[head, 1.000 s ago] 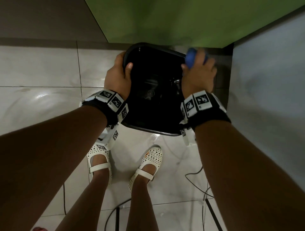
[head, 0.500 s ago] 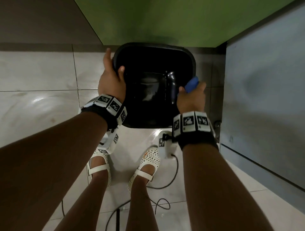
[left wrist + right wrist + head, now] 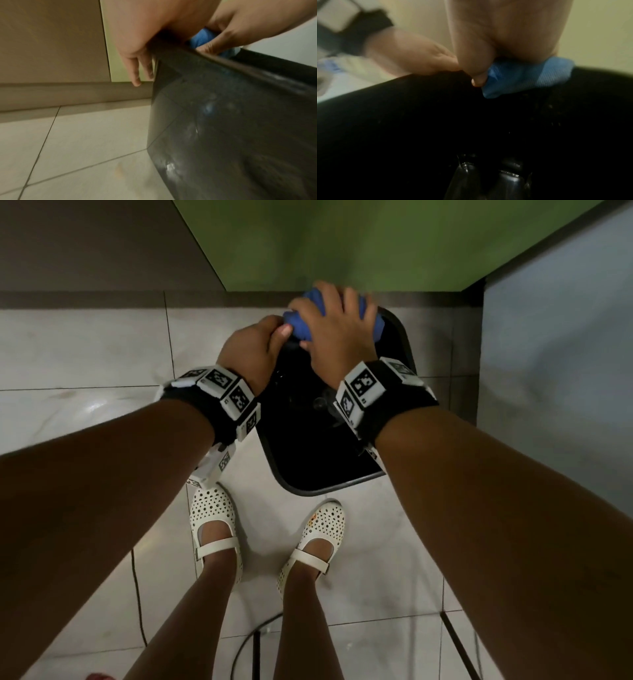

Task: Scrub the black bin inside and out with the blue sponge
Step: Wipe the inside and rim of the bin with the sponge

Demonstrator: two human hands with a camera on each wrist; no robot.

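The black bin [image 3: 318, 460] stands on the tiled floor in front of my feet, its wet dark inside showing in the right wrist view [image 3: 471, 135]. My left hand [image 3: 251, 350] grips the bin's far left rim, thumb inside and fingers [image 3: 137, 70] down the outer wall [image 3: 223, 121]. My right hand [image 3: 337, 326] holds the blue sponge [image 3: 310, 320] and presses it on the far rim beside the left hand. The sponge [image 3: 525, 77] is pinched under the thumb, and a bit of it [image 3: 202, 39] peeks over the rim.
A green wall panel [image 3: 342, 241] rises just behind the bin and a pale grey panel [image 3: 555, 354] stands close on the right. My white perforated shoes [image 3: 214, 522] are on the glossy tiles below the bin. Black cables [image 3: 246, 645] trail on the floor by my legs.
My right hand carried the sponge from the bin's right rim up to the far rim beside the left hand. The left hand slid further along the rim and the bin looks turned.
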